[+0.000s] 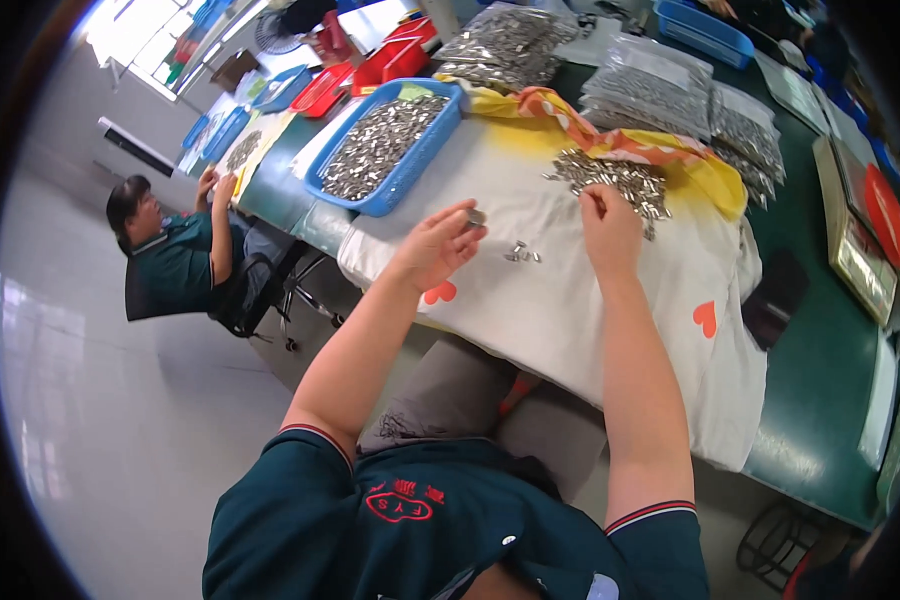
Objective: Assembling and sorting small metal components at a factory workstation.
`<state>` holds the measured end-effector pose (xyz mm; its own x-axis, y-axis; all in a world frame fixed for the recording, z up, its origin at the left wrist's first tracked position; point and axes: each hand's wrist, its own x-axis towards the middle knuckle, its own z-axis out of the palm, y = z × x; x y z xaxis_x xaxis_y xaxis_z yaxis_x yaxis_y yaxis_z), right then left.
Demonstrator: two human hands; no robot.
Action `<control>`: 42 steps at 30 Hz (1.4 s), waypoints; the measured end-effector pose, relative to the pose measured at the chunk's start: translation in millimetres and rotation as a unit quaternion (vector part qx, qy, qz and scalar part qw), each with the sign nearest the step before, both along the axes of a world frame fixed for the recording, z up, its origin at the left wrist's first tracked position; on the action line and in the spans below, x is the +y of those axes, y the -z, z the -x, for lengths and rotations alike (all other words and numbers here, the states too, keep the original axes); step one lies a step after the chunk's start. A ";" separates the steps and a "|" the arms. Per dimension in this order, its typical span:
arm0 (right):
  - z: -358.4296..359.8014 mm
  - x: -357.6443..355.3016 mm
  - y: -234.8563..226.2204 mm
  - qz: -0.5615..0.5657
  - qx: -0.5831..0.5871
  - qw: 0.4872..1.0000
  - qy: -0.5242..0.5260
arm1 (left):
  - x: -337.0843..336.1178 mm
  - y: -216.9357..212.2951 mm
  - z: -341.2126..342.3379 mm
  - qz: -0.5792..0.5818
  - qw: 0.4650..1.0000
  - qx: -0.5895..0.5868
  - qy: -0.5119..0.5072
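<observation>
My left hand [440,243] is raised over the cloth, palm turned up and fingers curled. Small shiny metal parts [476,217] sit at its fingertips. Below and to the right of it, a few loose metal pieces [520,252] lie on the white cloth [540,310]. My right hand [611,228] is at the near edge of a heap of small silvery metal cylinders [625,180], thumb and fingers pinched together. Whatever is between those fingertips is too small to make out.
A blue basket [395,190] full of metal parts stands at the far left of the cloth. A yellow-orange cloth [715,175] borders the heap. Beyond lie bagged parts [645,85] and red bins [390,62]. A seated co-worker [185,240] works further left.
</observation>
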<state>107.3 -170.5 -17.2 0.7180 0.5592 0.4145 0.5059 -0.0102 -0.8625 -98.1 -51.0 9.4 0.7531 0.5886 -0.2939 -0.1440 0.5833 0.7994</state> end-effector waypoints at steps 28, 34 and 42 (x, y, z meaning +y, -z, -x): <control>25.4 -119.3 5.4 0.314 -0.332 0.866 0.202 | 19.2 1.1 10.3 -0.071 0.970 0.058 0.227; 31.4 -117.2 -1.1 0.322 -0.292 0.867 0.245 | 10.0 13.1 4.9 -0.085 0.979 -0.026 0.183; 30.1 -120.0 -3.7 0.313 -0.313 0.860 0.251 | 9.4 -8.1 8.9 -0.109 0.969 0.047 0.218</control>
<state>77.1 -290.5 -13.5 0.6795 0.4979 0.5389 0.6656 -0.7273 -0.1673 -106.9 -41.7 17.5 0.9201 0.2764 -0.2774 0.1573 0.3878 0.9082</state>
